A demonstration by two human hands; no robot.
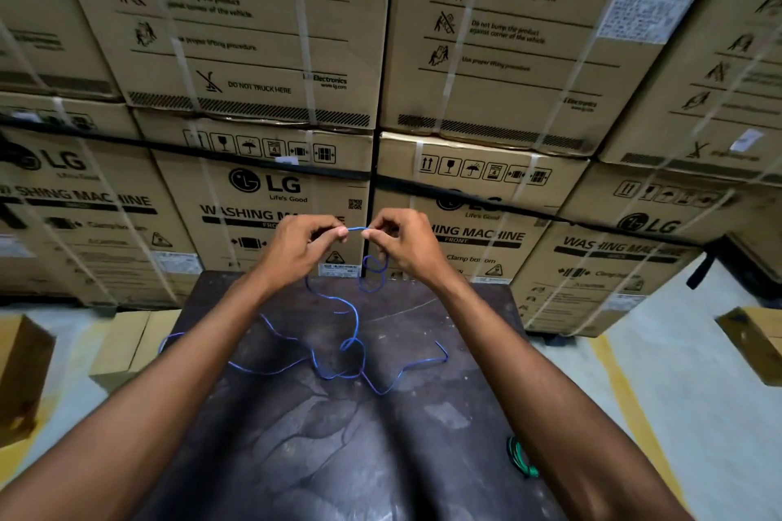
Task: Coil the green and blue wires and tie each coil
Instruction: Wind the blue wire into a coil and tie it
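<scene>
**Blue wire in hand, coiling barely begun**

Head view: both hands are raised over the far end of the tabletop (296, 436), close together. The left hand (302, 247) and the right hand (400, 243) each pinch the blue wire (357, 326), with a short straight stretch of it running between the two grips. Just below the right hand hang a couple of small loops; whether they count as the start of a coil I cannot tell. The rest of the wire trails down onto the tabletop and lies in loose bends, one end reaching to the right, another stretch running left past the left forearm and over the edge. The green wire (522, 459) lies at the near right edge of the tabletop, partly hidden by the right forearm; it looks already bundled.

To do this step well, I judge the right hand should hold the loops steady while the left feeds slack in even turns, lifting the wire clear where it crosses itself on the tabletop so no knot forms.

The tabletop is dark, worn and mottled. Beyond it stand stacked cardboard boxes (262, 199) for washing machines, strapped with pale bands. The pale floor (698, 393) carries a yellow line at right, and smaller cartons (127, 347) sit at left.
</scene>
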